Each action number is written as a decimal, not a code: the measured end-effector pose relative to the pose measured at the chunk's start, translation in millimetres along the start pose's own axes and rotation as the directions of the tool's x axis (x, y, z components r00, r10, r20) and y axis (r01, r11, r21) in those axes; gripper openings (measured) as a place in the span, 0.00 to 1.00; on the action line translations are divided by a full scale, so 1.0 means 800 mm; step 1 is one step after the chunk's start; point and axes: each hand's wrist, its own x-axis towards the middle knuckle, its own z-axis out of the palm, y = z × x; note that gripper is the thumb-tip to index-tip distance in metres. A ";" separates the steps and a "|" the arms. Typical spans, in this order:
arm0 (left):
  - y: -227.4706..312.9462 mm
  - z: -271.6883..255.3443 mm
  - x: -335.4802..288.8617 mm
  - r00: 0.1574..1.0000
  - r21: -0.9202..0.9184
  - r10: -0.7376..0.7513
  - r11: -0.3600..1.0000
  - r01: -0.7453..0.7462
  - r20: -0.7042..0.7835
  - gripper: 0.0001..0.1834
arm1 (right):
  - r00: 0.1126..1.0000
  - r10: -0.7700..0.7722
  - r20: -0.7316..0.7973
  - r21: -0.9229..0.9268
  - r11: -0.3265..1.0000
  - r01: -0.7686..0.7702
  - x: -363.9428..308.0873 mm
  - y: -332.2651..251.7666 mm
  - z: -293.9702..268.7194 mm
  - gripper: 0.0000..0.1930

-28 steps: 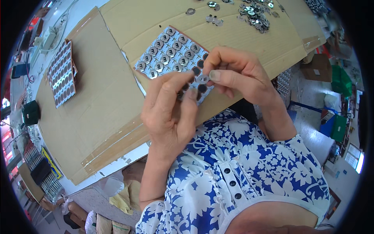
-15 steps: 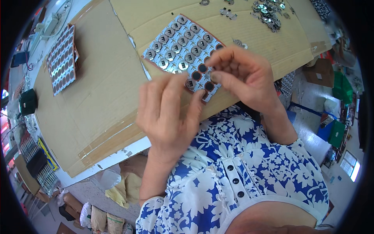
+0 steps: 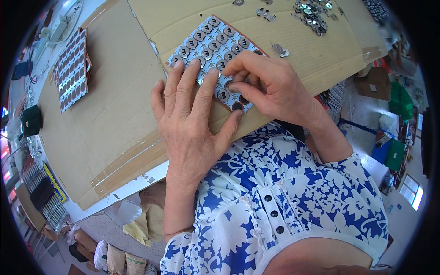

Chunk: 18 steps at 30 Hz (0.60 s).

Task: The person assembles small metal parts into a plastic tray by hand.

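A white circuit board panel [image 3: 223, 42] with a reddish-brown edge lies slanted on the cardboard. Round metal coin-cell holders [image 3: 214, 45] sit on it in rows, and a few dark round pads [image 3: 237, 106] show bare at its near right. My left hand [image 3: 189, 119] rests with fingers spread on the panel's near left side, holding nothing, its thumb at the near edge. Over the uncovered pads, my right hand [image 3: 274, 89] pinches a small metal coin-cell holder [image 3: 228, 85] against the panel. Its fingers partly hide the piece.
A pile of loose metal holders [image 3: 316, 16] lies at the far right, with a few strays [image 3: 280, 50] beside the panel. A stack of similar panels [image 3: 72, 73] stands at the left of the cardboard-covered table [image 3: 114, 114]. Green bins [image 3: 401, 101] stand beyond the right edge.
My left hand has come down flat, its fingers spreading onto the panel. My right hand has moved left and lowered its pinch to the pads.
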 end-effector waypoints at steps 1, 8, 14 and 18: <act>0.001 0.000 0.001 1.000 -0.007 0.007 1.000 -0.007 -0.001 0.43 | 1.000 0.004 -0.005 -0.008 1.000 -0.004 -0.001 0.003 0.001 0.06; 0.005 -0.001 0.005 1.000 -0.024 -0.007 1.000 0.007 0.017 0.41 | 0.980 -0.196 -0.028 -0.151 0.970 0.189 -0.007 0.015 0.000 0.04; 0.006 -0.005 0.006 1.000 -0.008 -0.009 1.000 0.010 0.025 0.40 | 0.971 -0.161 -0.176 -0.055 0.987 0.154 -0.022 0.011 -0.012 0.12; 0.010 -0.008 0.007 0.999 0.006 -0.017 1.000 0.017 0.030 0.41 | 0.891 0.017 -0.453 -0.321 0.930 -0.181 -0.043 0.034 -0.060 0.10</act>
